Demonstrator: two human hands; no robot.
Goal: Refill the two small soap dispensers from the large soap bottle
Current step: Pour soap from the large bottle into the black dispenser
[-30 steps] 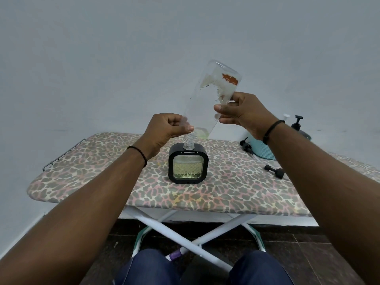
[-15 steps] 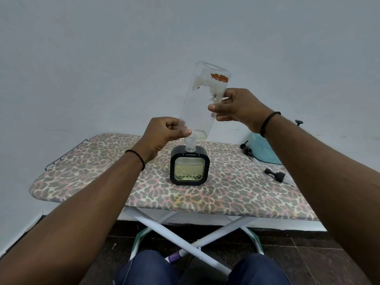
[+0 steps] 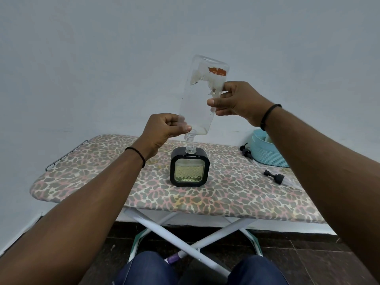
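Head view:
Large soap bottle (image 3: 202, 95): clear plastic, turned upside down and tilted, base up and to the right, threaded neck pointing down; torn label scraps and a red patch near the base; looks almost empty, only a little pale liquid near the shoulder.
Bottle neck: directly above the open mouth of the small soap dispenser (image 3: 189, 167), very close; touching or not, cannot tell.
Small soap dispenser: black square frame with a clear patterned window, standing upright on the ironing board (image 3: 102, 177); yellowish soap inside, reaching high in the window; pump off.
Left hand (image 3: 164, 130): fingers curled, thumb and fingertips pinching the lower part of the bottle near its shoulder.
Right hand (image 3: 236, 101): fingers curled round the upper body of the bottle, thumb in front on the near side.
Wrists: a thin black band on each.
Ironing board: leopard-print cover, white crossed legs below.
Basket (image 3: 267, 151): light blue, at the right back of the board.
Pump heads: one black pump (image 3: 245, 150) just beside the basket, another (image 3: 274, 177) lying nearer on the cover.
Second dispenser: not seen clearly.
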